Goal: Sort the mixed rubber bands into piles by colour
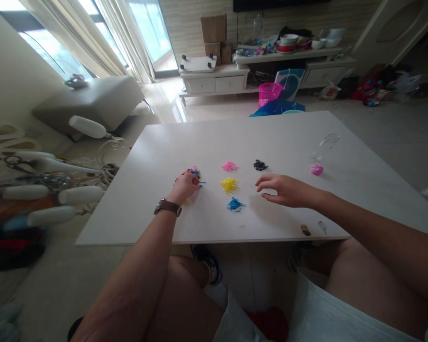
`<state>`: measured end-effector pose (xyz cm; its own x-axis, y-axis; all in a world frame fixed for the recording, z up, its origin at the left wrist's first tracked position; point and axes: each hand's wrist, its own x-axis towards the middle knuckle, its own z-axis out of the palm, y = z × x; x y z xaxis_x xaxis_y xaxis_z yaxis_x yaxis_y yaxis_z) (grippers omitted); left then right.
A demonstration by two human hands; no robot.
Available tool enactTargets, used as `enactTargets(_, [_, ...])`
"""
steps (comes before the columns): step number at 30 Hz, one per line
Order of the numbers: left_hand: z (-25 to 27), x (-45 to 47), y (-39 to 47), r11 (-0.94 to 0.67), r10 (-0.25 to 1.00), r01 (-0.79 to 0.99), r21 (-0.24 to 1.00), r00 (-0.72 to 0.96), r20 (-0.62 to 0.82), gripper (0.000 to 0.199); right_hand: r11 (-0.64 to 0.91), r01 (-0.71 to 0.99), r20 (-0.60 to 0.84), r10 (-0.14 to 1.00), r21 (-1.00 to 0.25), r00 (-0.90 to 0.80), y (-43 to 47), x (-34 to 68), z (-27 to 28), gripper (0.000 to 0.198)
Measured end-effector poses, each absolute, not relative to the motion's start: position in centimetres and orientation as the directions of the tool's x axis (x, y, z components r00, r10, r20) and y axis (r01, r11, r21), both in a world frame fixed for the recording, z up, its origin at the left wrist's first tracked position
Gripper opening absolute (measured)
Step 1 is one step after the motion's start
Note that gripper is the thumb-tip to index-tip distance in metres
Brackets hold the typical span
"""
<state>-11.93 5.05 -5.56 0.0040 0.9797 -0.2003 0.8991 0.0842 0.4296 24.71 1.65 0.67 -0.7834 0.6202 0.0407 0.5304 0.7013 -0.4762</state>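
Observation:
My left hand, with a brown-strapped watch at the wrist, is over a mixed pile of small coloured bands that look like rubber bands. Its fingers are bent together, and what lies between them is hidden. To its right are separate little heaps: pink bands, yellow bands, blue bands and black bands. My right hand hovers just below the black heap, fingers loosely curved and apart, holding nothing. A few yellow bands lie beside my left wrist.
The white table carries a pink round object at right, with clear plastic behind it. A minion-like sticker lies near the front edge. Beyond stand a pink basket and a low cabinet; a white-armed lamp is at left.

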Motion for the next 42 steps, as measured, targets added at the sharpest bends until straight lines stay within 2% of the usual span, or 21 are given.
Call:
enactTargets(3, [-5.7,-11.7,5.0,0.079,0.977,0.909,0.408,0.011,-0.214,0.018,0.698,0.532,0.041,0.624,-0.479,-0.781,1.6,24.8,0.7,0.016])
enactTargets(11, [-4.9,-11.1,4.9,0.081,0.977,0.923,0.377,0.001,-0.212,0.006,0.7,0.535,0.039,0.623,-0.472,-0.781,1.6,24.8,0.8,0.016])
enactTargets(14, [-4.6,-11.4,5.2,0.084,0.979,0.907,0.413,0.003,-0.205,0.006,0.695,0.528,0.048,0.626,-0.488,-0.778,1.6,24.8,0.8,0.016])
enactTargets(19, [-4.7,-11.7,5.4,0.097,0.983,0.826,0.555,0.007,-0.183,0.008,0.689,0.521,0.055,0.628,-0.504,-0.777,1.6,24.9,0.7,0.015])
enactTargets(25, [-3.1,-9.3,4.3,-0.041,0.966,0.709,0.704,0.208,-0.153,0.01,0.687,0.539,0.013,0.623,-0.487,-0.782,1.6,24.8,0.5,0.016])
enactTargets(29, [-2.3,-6.3,3.6,-0.126,0.916,0.579,0.806,0.379,-0.129,0.013,0.69,0.519,0.018,0.609,-0.505,-0.793,1.5,24.5,0.2,0.024])
enactTargets(35, [-2.5,-3.1,3.6,-0.215,0.853,0.507,0.835,0.513,-0.092,0.007,0.696,0.523,-0.005,0.598,-0.492,-0.801,0.9,24.1,-0.5,0.036])
enactTargets(42, [-2.0,-1.1,3.7,-0.28,0.818,0.479,0.832,0.573,-0.055,0.004,0.702,0.53,-0.045,0.583,-0.475,-0.812,0.5,23.9,-0.6,0.047])
